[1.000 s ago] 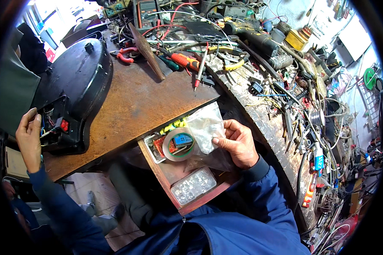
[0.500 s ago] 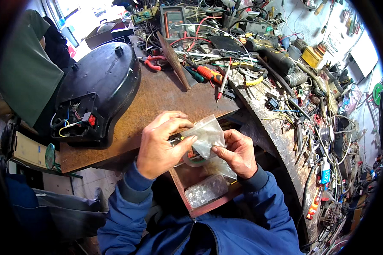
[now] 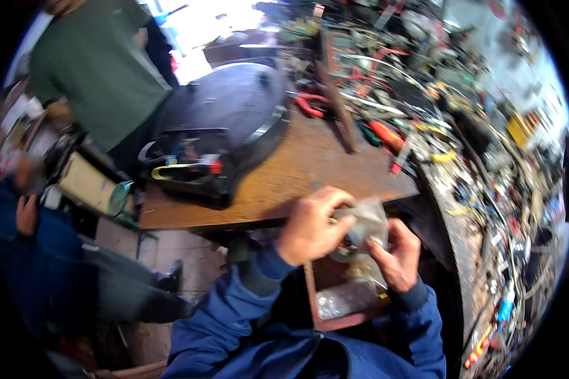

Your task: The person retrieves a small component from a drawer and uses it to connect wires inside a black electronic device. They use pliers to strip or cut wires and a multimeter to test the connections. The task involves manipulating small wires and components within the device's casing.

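Note:
My left hand (image 3: 313,230) and my right hand (image 3: 398,256) are closed on a small clear plastic bag (image 3: 370,218) above an open wooden drawer (image 3: 310,297). A clear box of small parts (image 3: 344,300) lies in the drawer, along with other items mostly hidden by hands and bag. Beyond my hands, on the brown tabletop (image 3: 284,170), sits a black rounded appliance base (image 3: 218,104) with an open wiring compartment and a red switch (image 3: 215,167). Motion blur hides the bag's contents.
Red-handled pliers (image 3: 310,107), an orange screwdriver (image 3: 385,136) and a wooden strip (image 3: 341,120) lie at the back. Wires and tools crowd the right bench (image 3: 506,208). A person in green (image 3: 95,76) stands behind the table; another in blue (image 3: 44,265) sits at left.
My left hand has left the appliance and come across to the bag in my right hand. The view has swung leftward, bringing more of the two other people into sight, and is now blurred.

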The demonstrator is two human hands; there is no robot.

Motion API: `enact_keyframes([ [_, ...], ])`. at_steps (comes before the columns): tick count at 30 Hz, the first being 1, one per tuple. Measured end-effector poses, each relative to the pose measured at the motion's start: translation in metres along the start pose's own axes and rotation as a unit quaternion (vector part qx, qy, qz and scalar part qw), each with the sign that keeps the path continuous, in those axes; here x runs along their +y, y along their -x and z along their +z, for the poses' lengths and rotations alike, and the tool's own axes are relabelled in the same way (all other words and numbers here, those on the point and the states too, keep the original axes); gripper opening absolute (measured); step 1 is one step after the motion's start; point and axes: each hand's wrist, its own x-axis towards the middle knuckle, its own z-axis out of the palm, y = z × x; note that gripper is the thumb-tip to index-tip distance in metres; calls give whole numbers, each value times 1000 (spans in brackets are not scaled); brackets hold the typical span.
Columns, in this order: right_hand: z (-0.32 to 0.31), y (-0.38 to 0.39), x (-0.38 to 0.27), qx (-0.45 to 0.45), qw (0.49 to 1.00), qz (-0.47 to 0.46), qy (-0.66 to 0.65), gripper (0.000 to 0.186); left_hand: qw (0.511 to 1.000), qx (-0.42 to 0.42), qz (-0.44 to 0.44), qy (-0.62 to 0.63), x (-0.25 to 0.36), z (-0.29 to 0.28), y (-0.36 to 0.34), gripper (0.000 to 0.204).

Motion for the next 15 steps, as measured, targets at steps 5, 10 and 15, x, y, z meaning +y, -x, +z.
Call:
enact_keyframes([
  [5, 8, -1, 0, 12, 996, -4, -84, 21, 997, -24, 14, 77, 4, -6, 5, 24],
  [10, 21, -1, -4, -16, 990, 30, -136, 20, 997, 42, 61, 37, -5, -9, 8, 20],
  [15, 26, -1, -4, -37, 990, 24, -134, 20, 999, 24, 35, 4, -14, -13, 17, 17],
])
